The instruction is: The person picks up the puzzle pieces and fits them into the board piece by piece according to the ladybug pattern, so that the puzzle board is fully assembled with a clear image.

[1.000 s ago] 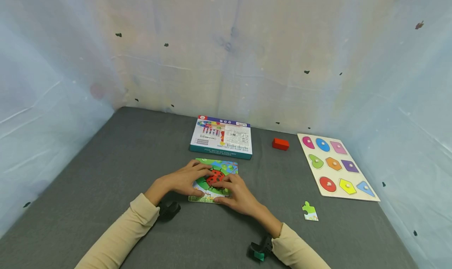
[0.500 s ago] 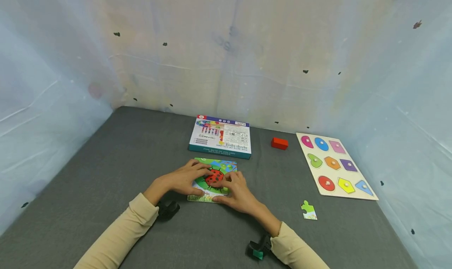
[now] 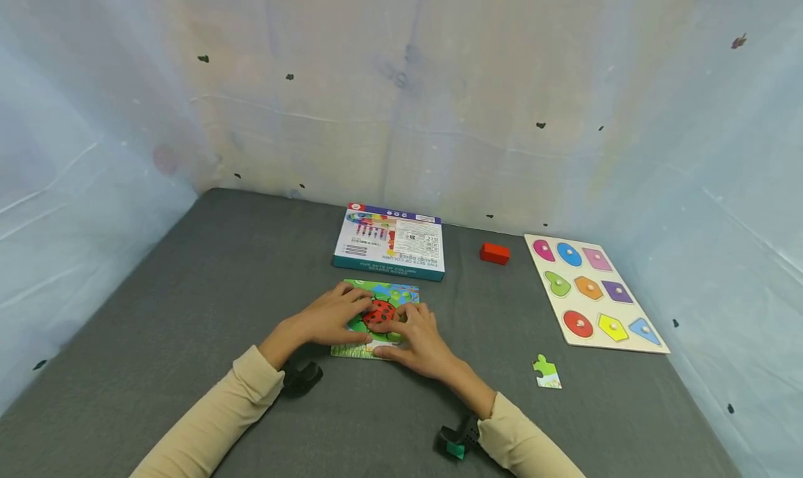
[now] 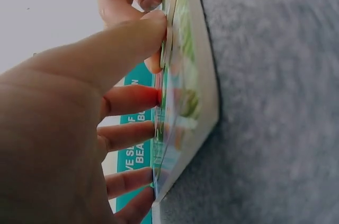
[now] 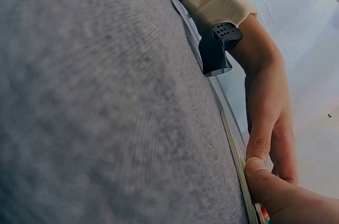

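A ladybug jigsaw puzzle (image 3: 396,293) lies flat on the dark grey cloth, partly covered by both hands. My left hand (image 3: 331,318) rests over its left side, fingers spread and their tips on the picture. In the left wrist view, the left thumb touches the edge of a slightly raised puzzle piece (image 4: 169,41). My right hand (image 3: 422,342) bends over the lower right of the puzzle, its thumb and index finger at that same piece, pinching it. Both thumbs nearly meet near the front edge, and the right wrist view shows them close beside the thin board edge (image 5: 238,163).
Behind the puzzle lies a white and teal box (image 3: 389,244). A red block (image 3: 495,253) sits to its right. Farther right are a wooden shape board (image 3: 567,290) with knobbed pieces and a loose green puzzle piece (image 3: 547,372). Pale sheeting (image 3: 401,81) walls the table.
My left thumb has shifted slightly right, closer to the right hand. The right hand stays at the puzzle's lower right, and the whole head view has drifted a little.
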The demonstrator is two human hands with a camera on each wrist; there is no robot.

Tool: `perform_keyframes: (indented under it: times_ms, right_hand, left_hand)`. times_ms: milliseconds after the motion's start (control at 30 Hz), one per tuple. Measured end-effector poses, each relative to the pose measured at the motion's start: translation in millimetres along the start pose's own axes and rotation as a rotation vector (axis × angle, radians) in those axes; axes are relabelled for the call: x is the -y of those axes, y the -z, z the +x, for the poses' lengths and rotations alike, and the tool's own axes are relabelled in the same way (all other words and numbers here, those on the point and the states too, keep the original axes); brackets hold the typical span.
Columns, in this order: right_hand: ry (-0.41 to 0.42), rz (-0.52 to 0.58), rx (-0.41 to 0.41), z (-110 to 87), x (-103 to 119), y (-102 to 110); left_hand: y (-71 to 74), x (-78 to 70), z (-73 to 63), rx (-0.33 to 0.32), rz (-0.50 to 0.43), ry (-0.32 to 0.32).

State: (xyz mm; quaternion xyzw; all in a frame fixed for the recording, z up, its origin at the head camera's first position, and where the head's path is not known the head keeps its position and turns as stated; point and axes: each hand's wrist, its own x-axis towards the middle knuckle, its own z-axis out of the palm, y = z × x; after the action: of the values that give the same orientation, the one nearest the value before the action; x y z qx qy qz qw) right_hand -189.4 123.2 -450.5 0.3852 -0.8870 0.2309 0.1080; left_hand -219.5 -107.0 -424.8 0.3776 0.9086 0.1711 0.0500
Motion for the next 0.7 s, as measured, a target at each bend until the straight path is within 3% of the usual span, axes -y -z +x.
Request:
perform_keyframes:
  times_ms: [267, 500, 700]
  right_hand:
    - [0.002, 0.020, -0.013, 1.0, -0.4, -0.4]
    - [-0.124, 0.053, -0.152, 3.0, -4.9, -1.9]
    - [-0.170, 0.012, -0.146, 3.5, -6.4, -3.0]
  left_hand:
    - [-2.7, 1.2, 2.5, -0.016, 0.000, -0.001]
    - [-4.2, 3.0, 2.4, -0.046, 0.023, -0.016]
    - [-4.5, 3.9, 2.1, -0.055, 0.037, -0.023]
